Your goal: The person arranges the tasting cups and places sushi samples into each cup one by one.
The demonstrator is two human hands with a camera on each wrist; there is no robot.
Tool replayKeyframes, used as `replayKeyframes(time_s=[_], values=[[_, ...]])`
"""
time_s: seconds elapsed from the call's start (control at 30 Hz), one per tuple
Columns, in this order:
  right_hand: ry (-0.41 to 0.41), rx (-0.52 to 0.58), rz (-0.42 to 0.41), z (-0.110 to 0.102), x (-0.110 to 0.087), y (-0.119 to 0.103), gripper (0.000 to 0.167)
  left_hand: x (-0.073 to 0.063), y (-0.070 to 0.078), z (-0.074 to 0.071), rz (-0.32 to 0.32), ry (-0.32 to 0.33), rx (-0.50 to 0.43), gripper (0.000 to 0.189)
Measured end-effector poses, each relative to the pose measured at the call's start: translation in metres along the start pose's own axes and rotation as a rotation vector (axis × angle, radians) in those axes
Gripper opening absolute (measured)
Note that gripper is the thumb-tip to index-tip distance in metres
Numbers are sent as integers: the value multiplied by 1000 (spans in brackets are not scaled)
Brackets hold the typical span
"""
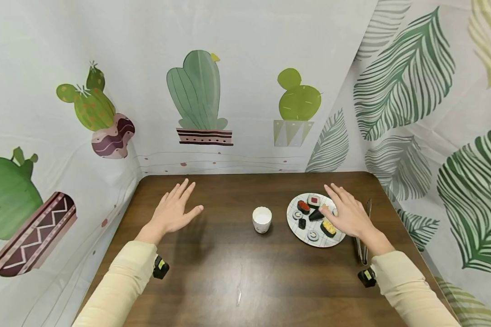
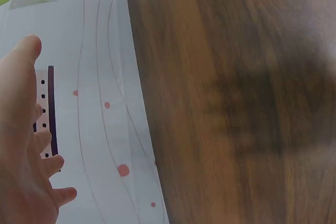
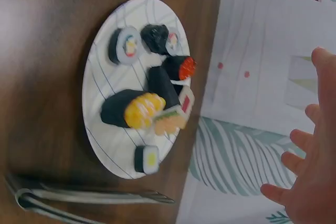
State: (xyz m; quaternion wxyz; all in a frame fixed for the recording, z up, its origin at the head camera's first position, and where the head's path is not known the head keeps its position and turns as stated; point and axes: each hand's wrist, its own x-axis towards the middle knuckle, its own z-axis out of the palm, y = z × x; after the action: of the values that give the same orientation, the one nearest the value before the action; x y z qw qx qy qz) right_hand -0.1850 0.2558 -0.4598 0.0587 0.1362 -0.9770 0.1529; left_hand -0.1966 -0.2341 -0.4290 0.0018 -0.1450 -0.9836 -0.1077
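Note:
My left hand (image 1: 172, 211) is held over the left side of the table, fingers straight and thumb spread, holding nothing. In the left wrist view, bare wood and a hand-shaped shadow lie beneath it. The right hand (image 1: 348, 212) is raised over the right edge of a round white plate (image 1: 296, 233) with grid lines, its fingers extended. Several sushi pieces sit on that plate, among them a yellow-topped one (image 3: 142, 111), a red-topped one (image 3: 184, 68) and a black cone-shaped roll (image 3: 161, 85). Metal tongs (image 3: 94, 196) lie beside the plate, partly hidden under the right forearm in the head view.
A small white cup (image 1: 262, 220) stands upright near the table's middle, left of the plate. The brown wooden table (image 1: 212, 272) meets a cactus-print cloth (image 1: 249, 154) at the back and a leaf-print cloth (image 1: 409, 168) on the right.

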Motion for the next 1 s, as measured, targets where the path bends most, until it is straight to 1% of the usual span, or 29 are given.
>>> replayKeyframes(time_s=[0.1, 0.2, 0.43, 0.5, 0.67, 0.73, 0.87, 1.0], values=[[-14, 42, 0, 7, 0, -3, 68, 1, 2, 4, 8, 9, -14, 78], [-11, 75, -5, 13, 0, -6, 69, 2, 4, 10, 10, 22, -25, 78], [2, 106, -8, 28, 1, -11, 66, 6, 14, 25, 19, 38, -91, 75], [6, 123, -10, 32, 1, -13, 65, 7, 17, 29, 18, 38, -108, 74], [48, 161, -38, 43, 3, -20, 64, 11, 23, 39, 17, 35, -137, 73], [49, 177, -46, 47, 5, -23, 64, 13, 25, 45, 17, 38, -151, 73], [23, 214, -33, 55, 5, -30, 64, 14, 32, 56, 17, 37, -185, 73], [40, 240, -47, 61, 4, -36, 63, 14, 37, 65, 17, 19, -212, 73]])
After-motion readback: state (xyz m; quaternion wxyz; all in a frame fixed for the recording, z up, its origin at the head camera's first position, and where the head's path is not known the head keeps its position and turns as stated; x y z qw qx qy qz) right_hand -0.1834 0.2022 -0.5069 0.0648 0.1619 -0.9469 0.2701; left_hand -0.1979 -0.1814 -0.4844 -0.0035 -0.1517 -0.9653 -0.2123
